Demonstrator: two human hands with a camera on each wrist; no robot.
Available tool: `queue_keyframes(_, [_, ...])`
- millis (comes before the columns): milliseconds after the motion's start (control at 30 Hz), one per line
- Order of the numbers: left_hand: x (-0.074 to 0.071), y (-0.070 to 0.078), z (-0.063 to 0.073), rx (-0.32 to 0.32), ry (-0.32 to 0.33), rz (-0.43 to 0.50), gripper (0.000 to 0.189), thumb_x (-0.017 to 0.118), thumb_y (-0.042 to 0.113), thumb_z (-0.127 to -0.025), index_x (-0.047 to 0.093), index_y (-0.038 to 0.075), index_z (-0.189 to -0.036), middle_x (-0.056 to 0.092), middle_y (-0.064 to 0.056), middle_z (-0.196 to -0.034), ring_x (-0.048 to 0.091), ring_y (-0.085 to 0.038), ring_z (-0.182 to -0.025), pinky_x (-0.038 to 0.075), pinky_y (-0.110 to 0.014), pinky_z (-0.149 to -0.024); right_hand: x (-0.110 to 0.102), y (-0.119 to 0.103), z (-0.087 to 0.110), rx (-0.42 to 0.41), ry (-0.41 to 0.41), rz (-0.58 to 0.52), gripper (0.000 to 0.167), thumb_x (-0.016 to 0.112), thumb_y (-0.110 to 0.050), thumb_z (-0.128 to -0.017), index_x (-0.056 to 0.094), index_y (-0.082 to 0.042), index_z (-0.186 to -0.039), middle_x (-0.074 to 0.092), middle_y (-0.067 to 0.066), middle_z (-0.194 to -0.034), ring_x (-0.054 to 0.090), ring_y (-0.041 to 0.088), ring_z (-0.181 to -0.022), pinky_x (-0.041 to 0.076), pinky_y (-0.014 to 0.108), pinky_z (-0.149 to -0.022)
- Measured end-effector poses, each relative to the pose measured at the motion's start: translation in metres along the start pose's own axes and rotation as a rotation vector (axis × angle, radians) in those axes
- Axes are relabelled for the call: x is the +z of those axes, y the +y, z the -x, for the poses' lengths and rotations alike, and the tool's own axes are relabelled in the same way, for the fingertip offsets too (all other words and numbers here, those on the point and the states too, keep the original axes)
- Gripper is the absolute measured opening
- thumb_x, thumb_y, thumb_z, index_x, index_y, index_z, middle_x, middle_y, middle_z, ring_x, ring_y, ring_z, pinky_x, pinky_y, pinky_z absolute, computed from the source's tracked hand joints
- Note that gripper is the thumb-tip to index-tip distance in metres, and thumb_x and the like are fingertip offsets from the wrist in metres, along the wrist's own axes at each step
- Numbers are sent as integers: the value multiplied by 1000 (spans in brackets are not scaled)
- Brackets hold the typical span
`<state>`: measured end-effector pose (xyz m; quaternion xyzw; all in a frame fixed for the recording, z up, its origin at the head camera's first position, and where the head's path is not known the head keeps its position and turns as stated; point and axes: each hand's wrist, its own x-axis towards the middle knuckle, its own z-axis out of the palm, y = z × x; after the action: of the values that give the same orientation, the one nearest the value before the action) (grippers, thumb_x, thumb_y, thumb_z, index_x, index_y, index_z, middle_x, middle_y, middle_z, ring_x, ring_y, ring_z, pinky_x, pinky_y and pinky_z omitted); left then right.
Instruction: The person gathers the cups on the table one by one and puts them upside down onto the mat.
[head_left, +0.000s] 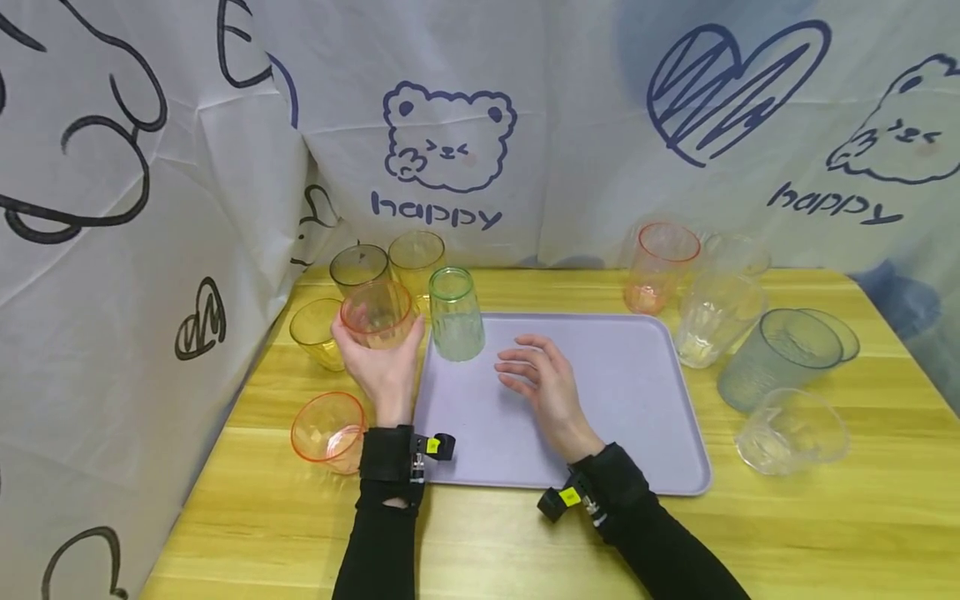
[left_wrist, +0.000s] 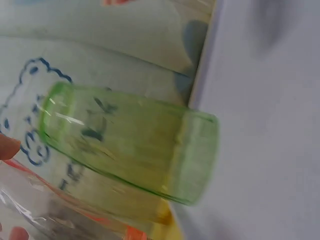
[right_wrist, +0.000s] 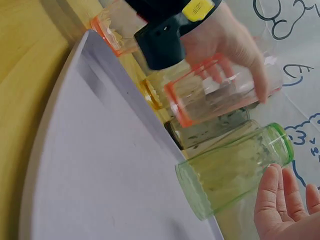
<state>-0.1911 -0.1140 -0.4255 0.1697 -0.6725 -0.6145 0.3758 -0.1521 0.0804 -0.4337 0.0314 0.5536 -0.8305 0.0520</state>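
Observation:
My left hand (head_left: pixel 386 367) grips a clear tumbler with an orange-red rim (head_left: pixel 377 315), thumb on one side and fingers round the other. In the right wrist view this orange-red tumbler (right_wrist: pixel 215 92) is upright, above the table's left side. A green tumbler (head_left: pixel 457 321) stands upside down at the back left corner of the lilac tray (head_left: pixel 585 400), its thick green base facing up. My right hand (head_left: pixel 551 392) is over the tray, fingers loosely bent and holding nothing, nearest to the green tumbler.
Left of the tray stand another orange-red tumbler (head_left: pixel 330 429), a yellow one (head_left: pixel 318 333), a dark grey one (head_left: pixel 360 267) and an amber one (head_left: pixel 417 254). At the right are a pink-red tumbler (head_left: pixel 660 271), clear ones (head_left: pixel 708 325), blue-grey ones (head_left: pixel 776 358) and a low clear glass (head_left: pixel 787 437). A printed cloth (head_left: pixel 570 167) hangs behind.

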Motion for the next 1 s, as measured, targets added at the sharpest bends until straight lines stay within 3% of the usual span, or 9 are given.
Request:
queue_keyframes(167, [3,21,6,91,-53,44,91,95,12,-62,48,10,-140,59,-9,-136,55,-16,-126,43,-32,-112,-7,-3,0,3,4,7,26,37,-14,-104,49,-5,-126,69,1,-101,71,14,-95,60,29,-88])
queue_keyframes(367, [8,47,16,174,-207,130,90,93,7,-63,46,3,-139,59,-15,-134,55,-25,-125,44,-41,-110,-16,-7,2,3,-28,75,29,41,-15,-103,47,-1,-128,69,1,-103,71,14,-97,60,30,-90])
queue_keyframes(533, [14,62,24,180,-349,160,88,92,8,-66,44,2,-140,59,-19,-132,55,-34,-122,46,-49,-106,-25,-12,2,-54,-61,159,29,42,-19,-106,48,-1,-128,68,7,-110,70,14,-100,59,30,-91])
queue_keyframes(767, [23,67,37,153,-548,143,87,91,10,-70,43,5,-142,62,-16,-131,58,-30,-121,47,-48,-107,-40,-22,1,-129,-186,305,38,39,-23,-108,42,1,-138,55,31,-132,67,13,-107,58,29,-94])
queue_keyframes(1000, [35,64,50,74,-705,190,87,87,6,-71,41,3,-144,62,-19,-133,57,-32,-124,46,-49,-110,-51,-31,-1,-169,-225,267,42,35,-20,-107,37,4,-141,50,21,-137,61,11,-116,56,26,-96])
